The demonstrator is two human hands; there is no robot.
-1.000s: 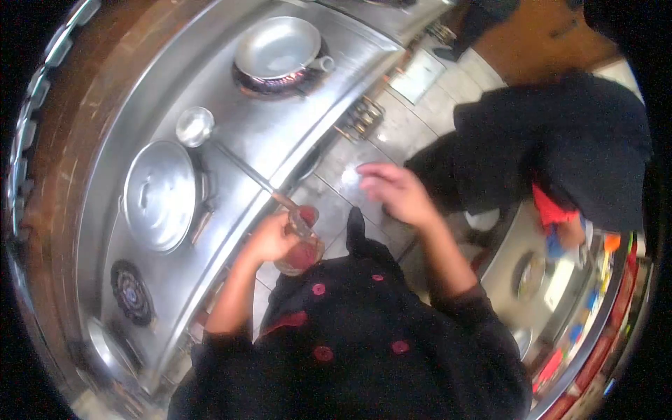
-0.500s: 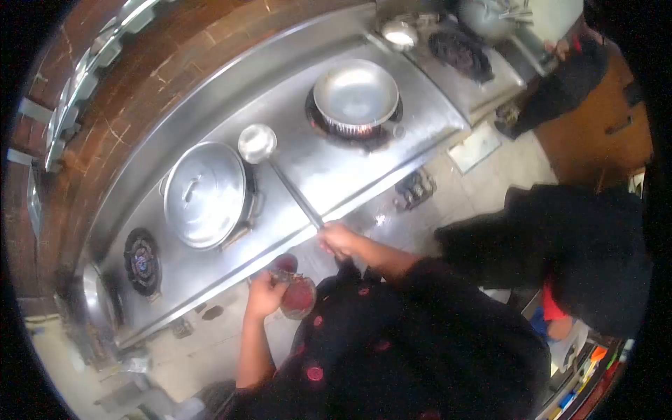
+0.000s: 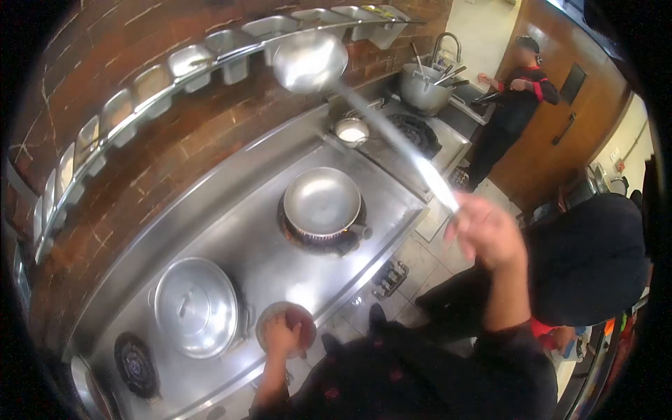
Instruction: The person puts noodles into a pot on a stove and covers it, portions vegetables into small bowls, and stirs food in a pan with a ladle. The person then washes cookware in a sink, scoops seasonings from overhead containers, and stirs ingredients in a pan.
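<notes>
Raised at the right, my right hand [image 3: 486, 231] is closed around the handle of a long metal ladle [image 3: 311, 63], whose bowl hangs in the air near the rack, blurred by motion. Low in the middle, my left hand [image 3: 281, 336] grips containers with a red content [image 3: 302, 327] by the stove's front edge; its fingers reach over the rim. A wide metal pan [image 3: 323, 201] sits on a lit burner. Left of it a lidded metal pot [image 3: 196, 306] stands on the stovetop [image 3: 262, 252].
A rack of metal trays [image 3: 150, 87] runs along the brick wall. At the back are a small bowl [image 3: 351, 131] and a large pot with utensils [image 3: 423, 91]. One person [image 3: 514, 105] stands near the door; another person [image 3: 588, 259] bends close at my right.
My right hand has lifted the ladle off the stovetop and swung it up. My left hand has moved the red containers to the stove's front edge. The view has tilted up.
</notes>
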